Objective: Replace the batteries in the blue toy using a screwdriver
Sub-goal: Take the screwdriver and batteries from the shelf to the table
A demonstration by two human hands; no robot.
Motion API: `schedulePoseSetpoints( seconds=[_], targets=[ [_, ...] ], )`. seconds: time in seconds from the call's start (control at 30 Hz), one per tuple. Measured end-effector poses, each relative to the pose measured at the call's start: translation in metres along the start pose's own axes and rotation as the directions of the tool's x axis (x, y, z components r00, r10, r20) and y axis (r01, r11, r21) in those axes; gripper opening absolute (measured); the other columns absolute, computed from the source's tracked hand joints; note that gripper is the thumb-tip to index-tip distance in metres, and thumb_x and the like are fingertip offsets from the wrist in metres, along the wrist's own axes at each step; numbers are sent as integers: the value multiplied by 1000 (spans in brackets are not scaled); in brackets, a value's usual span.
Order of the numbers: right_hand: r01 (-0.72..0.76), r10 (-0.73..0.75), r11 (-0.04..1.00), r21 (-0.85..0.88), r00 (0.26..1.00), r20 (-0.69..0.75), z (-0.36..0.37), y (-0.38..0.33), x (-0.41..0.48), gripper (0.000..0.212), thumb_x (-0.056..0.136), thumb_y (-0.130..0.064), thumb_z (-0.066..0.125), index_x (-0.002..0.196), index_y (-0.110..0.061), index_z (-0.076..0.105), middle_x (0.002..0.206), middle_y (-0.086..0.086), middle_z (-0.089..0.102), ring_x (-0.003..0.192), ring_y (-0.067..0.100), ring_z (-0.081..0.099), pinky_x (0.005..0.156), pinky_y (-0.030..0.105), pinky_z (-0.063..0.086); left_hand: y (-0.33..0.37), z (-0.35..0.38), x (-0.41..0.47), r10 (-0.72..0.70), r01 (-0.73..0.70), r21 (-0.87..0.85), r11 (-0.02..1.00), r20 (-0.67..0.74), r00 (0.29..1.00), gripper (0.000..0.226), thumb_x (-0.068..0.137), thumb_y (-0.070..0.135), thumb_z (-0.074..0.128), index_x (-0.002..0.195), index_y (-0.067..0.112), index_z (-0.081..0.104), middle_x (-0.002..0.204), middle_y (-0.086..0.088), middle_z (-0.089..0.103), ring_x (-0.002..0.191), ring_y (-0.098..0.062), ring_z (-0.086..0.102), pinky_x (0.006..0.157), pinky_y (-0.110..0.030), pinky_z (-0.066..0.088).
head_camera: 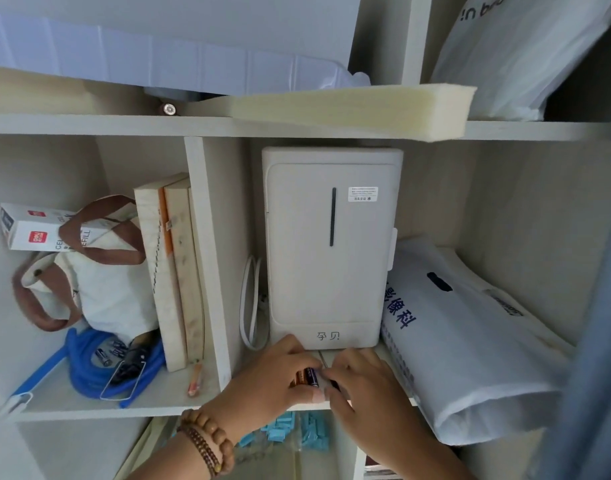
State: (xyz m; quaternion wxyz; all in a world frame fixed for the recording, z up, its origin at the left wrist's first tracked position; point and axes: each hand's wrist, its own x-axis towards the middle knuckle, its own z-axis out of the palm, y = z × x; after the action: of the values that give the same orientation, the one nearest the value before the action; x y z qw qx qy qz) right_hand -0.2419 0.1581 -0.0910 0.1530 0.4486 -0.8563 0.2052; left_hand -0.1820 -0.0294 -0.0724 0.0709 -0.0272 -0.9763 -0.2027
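**Both hands close on batteries at the shelf edge**

The left hand [280, 372] is curled around a small bundle of batteries [307, 377], fingers wrapped over the top and thumb underneath, so the cells are pinched in its grasp. The right hand [363, 382] meets it from the other side, its fingertips [326, 375] pressed against the near end of the same bundle; whether it has its own hold on a cell or only touches the end cannot be told, since the fingers overlap there.

Both forearms rise from the bottom of the frame, the left angled up and to the right with two strings of wooden beads [207, 441] at the wrist, the right angled up and to the left. The backs of both hands face the camera, knuckles bent, and they rest at the front lip of the shelf board [158, 407].

The batteries lie roughly level, long axis running left to right between the two hands. One shows a copper-and-black casing, another a dark purple wrap with a pale end cap pointing toward the right hand.

Just behind the hands stands a white upright appliance [331, 251] with a dark vertical slot, a coiled white cable [250, 303] beside it. A white plastic bag [470, 344] with blue print lies to the right. In the left compartment are a blue corrugated hose [86, 362] with loose batteries on it, a canvas bag [103, 289] and upright books [172, 271].
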Motion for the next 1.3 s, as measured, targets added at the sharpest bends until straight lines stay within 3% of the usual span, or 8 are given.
schedulePoseSetpoints(
  seconds=[0.27,0.4,0.63,0.77,0.9,1.07,1.3],
  targets=[
    [-13,14,998,54,1000,-8,2,3,-2,27,97,-42,40,109,-36,64,100,-19,49,100,3,42,88,22,42,-4,7,-4,25,-23,33,999,-75,997,39,90,59,58,125,42,56,111,19,42,102,-2,50,89,-23,48],
    [-63,64,992,108,998,-5,3,4,0,25,98,-38,44,92,-30,67,91,-13,49,92,2,44,81,22,45,2,7,-10,65,-53,127,990,-98,993,38,94,57,50,127,37,55,116,15,43,103,-6,52,86,-19,46],
    [-183,182,961,206,983,23,-4,-3,4,18,93,-30,59,81,-25,71,87,-9,56,86,2,52,69,9,38,2,10,-13,108,-63,237,970,-185,977,55,86,74,30,120,40,58,111,17,49,97,-2,51,79,-20,46],
    [-190,193,957,217,981,6,-5,-4,2,18,93,-30,58,81,-25,70,86,-10,54,85,1,51,68,10,39,0,14,-12,163,-85,291,953,-253,954,48,89,70,36,116,41,63,107,18,55,103,-4,46,77,-21,39],
    [-203,208,953,225,978,0,-5,-7,2,20,94,-29,56,78,-25,69,86,-10,54,85,2,50,68,12,39,-2,16,-11,191,-95,318,943,-287,939,44,90,68,40,114,41,65,104,20,59,103,-6,46,80,-28,46],
    [-199,207,956,215,978,-14,-5,-8,2,21,95,-28,55,80,-25,70,87,-7,56,86,5,52,75,19,45,-5,18,-10,189,-102,298,949,-281,941,45,90,68,41,117,41,64,107,20,58,108,-6,48,86,-30,49],
    [-207,216,952,224,976,-15,-4,-8,2,21,94,-29,56,79,-25,70,85,-10,53,85,4,51,69,13,40,-9,19,-7,163,-135,143,980,-209,964,48,89,70,44,122,40,61,111,20,50,108,3,40,94,-21,42]
  ],
)
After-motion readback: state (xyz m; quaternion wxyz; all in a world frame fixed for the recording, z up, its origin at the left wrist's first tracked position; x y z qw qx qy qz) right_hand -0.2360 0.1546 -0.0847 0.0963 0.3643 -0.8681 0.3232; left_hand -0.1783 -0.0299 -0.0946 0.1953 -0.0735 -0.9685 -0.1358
